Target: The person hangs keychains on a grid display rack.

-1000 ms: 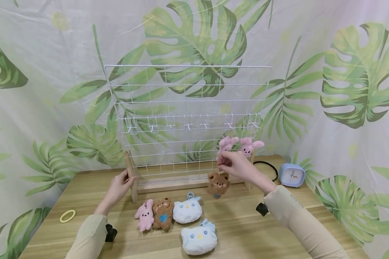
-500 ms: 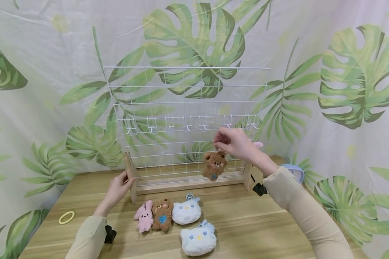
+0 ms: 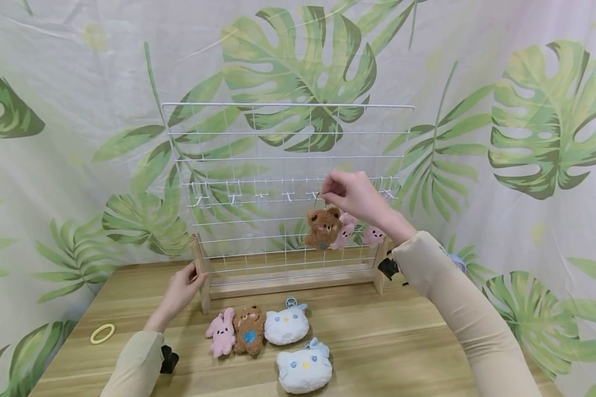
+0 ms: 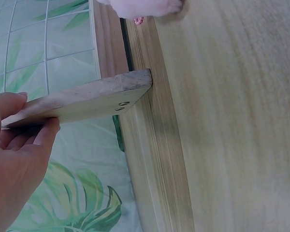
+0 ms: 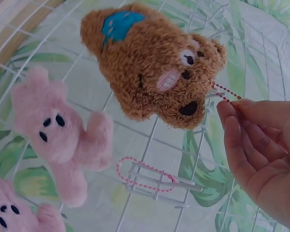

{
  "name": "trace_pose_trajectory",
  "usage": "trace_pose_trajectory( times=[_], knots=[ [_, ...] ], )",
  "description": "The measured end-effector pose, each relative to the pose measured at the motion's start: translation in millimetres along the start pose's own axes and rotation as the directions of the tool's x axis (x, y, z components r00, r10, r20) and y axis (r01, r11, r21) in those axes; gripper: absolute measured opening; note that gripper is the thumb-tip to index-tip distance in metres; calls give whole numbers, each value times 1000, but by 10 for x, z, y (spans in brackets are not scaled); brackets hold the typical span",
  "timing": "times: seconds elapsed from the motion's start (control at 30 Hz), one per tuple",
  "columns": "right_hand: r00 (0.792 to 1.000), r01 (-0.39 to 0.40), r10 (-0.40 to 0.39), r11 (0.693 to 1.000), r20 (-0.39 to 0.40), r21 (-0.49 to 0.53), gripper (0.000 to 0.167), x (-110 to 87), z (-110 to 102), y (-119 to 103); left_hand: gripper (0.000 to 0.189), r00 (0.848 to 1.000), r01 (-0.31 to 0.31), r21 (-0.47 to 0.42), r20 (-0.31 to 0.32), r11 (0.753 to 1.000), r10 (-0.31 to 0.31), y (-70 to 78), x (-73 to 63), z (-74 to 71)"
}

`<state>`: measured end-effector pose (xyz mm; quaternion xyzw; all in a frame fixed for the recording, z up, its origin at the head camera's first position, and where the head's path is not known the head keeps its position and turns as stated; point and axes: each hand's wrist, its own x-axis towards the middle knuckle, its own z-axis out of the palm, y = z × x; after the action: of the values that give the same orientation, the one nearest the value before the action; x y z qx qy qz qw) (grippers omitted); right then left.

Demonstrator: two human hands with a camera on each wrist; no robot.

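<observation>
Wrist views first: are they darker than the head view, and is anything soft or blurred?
Both look dimmer and cooler; head view: brighter, fairly even light across the white leaf-print fabric curtain; left wrist view: the pale wooden tabletop's grain looks soft, especially toward the right; right wrist view: muted colours, but the brown fluffy bear plush and right hand look reasonably clear.

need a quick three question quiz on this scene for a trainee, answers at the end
1. Which hand pinches the reddish beaded chain of the fuzzy brown bear plush?
2. True or false: the left hand grips the pale wooden side post.
3. How many fluffy white cat-face plushes lie on the wood-grain table?

Key: 1. The right hand. 2. True. 3. Two.
</observation>
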<state>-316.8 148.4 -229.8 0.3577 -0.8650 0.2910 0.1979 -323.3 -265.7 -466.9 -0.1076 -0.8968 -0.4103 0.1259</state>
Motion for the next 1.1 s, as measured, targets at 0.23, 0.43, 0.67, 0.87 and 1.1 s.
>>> trace_pose_trajectory(
  times=[0.23,0.43,0.67,0.87,1.1],
  knots=[
    [999,-32,33,998,11,-47,5,99,19,91,17,1000,4,-5,-3,1000,-4,8,-6,7],
    [997,-61,65,994,46,-87,5,141,108,122,26,1000,3,-26,6,1000,-3,-4,2,0],
    [997,-53,63,982,50,-182,5,129,196,98,23,1000,5,-23,20,1000,-5,3,-9,-3],
    [994,-90,100,975,37,-202,5,119,239,96,37,999,13,-36,35,999,-12,25,-9,-22],
    [993,-105,112,972,22,-212,4,109,262,92,36,999,5,-36,36,999,-4,17,-12,-31]
  ],
)
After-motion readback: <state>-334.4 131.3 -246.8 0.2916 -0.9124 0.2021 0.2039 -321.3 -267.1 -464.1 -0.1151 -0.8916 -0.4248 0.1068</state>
